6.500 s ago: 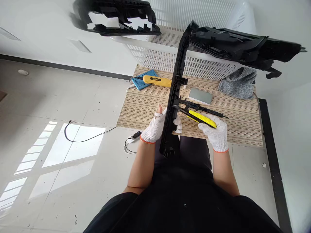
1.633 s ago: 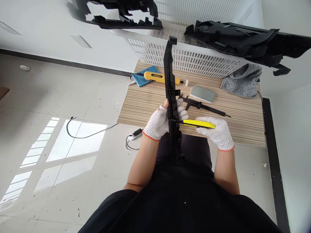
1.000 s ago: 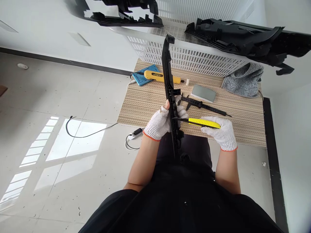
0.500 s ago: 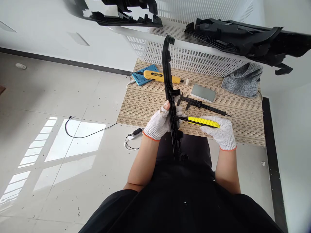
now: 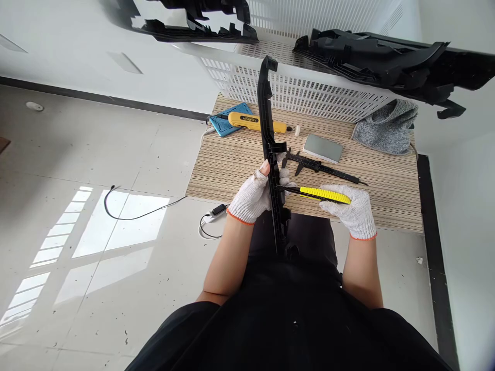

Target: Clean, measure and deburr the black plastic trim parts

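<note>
My left hand (image 5: 251, 198), in a white knit glove, grips a long narrow black plastic part (image 5: 266, 118) near its middle and holds it almost upright; its lower end rests near my lap. My right hand (image 5: 353, 211), also gloved, holds a yellow utility knife (image 5: 323, 194) level, with the blade tip touching the part's right edge just beside my left fingers.
On the striped wooden table (image 5: 235, 159) lie a black caliper (image 5: 323, 167), a grey flat block (image 5: 323, 148), a second yellow knife (image 5: 249, 122) on a blue pad (image 5: 226, 123) and a grey cloth (image 5: 386, 129). Behind stands a white slotted basket (image 5: 305, 90) bearing black plastic parts (image 5: 379, 56).
Since 6.5 s ago the black part came off the basket and now stands nearly upright in my left hand. The knife blade has stayed at its right edge over the last second.
</note>
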`<state>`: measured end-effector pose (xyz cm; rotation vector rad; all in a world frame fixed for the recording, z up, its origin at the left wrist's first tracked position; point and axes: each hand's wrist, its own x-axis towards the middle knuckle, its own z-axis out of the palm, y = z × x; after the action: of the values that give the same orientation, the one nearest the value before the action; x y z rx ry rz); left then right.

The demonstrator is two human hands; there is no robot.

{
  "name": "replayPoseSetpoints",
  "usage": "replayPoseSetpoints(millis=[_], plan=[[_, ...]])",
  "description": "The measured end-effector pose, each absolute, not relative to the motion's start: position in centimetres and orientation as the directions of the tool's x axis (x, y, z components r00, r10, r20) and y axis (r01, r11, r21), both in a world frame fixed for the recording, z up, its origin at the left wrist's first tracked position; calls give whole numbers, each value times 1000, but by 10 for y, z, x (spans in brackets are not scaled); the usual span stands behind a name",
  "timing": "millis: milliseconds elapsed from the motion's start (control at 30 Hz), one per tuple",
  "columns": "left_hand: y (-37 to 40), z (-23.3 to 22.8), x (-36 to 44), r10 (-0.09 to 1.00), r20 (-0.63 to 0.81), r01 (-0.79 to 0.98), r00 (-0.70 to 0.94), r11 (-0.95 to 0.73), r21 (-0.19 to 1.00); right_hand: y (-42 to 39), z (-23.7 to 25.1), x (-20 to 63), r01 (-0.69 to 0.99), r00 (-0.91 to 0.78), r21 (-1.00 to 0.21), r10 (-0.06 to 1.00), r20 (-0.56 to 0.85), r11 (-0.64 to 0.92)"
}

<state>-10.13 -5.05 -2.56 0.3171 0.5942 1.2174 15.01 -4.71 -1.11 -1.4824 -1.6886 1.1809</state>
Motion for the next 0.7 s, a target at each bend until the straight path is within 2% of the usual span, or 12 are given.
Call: replayPoseSetpoints(millis=[400,700], plan=[[-52,-23,-102,907,-393,-742,151,367,561,-48,-14,151,424,-205,-906,972,-115,-18],[-54,-19,-101,926,-333,-746,177,347,568,-47,-13,150,431,-234,-901,970,-63,45]])
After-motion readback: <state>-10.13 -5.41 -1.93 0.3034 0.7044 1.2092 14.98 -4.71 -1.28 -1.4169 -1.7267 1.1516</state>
